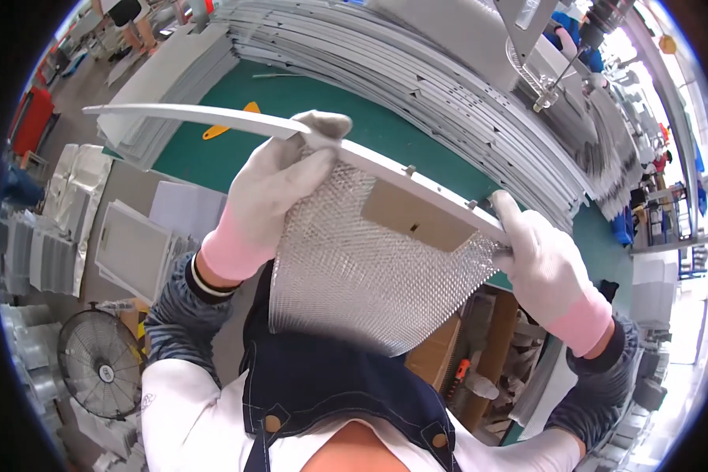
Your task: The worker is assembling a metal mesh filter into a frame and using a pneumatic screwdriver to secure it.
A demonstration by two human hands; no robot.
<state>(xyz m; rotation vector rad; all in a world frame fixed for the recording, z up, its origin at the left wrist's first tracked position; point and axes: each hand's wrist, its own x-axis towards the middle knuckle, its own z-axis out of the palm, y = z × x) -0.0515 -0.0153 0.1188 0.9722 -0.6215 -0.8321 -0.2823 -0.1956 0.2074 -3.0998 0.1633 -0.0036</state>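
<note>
A silver metal mesh panel (354, 252) hangs in front of my chest, with a flat tan patch (417, 214) near its upper edge. Along that edge runs a long white strip (397, 175) bearing small clips, and its loose end juts out well past the mesh to the left. My left hand (279, 177), gloved in white with a pink cuff, is closed round the strip at the mesh's upper left corner. At the right end, my right hand (535, 248), gloved alike, grips the strip and mesh corner, thumb and fingers on either side.
Beyond the hands is a green work surface (299, 101) with a yellow tool (232, 122) on it. Long stacked white strips (417, 86) line its far side. A drill (598, 31) hangs upper right. A black fan (101, 362) stands lower left, an open cardboard box (435, 354) below the panel.
</note>
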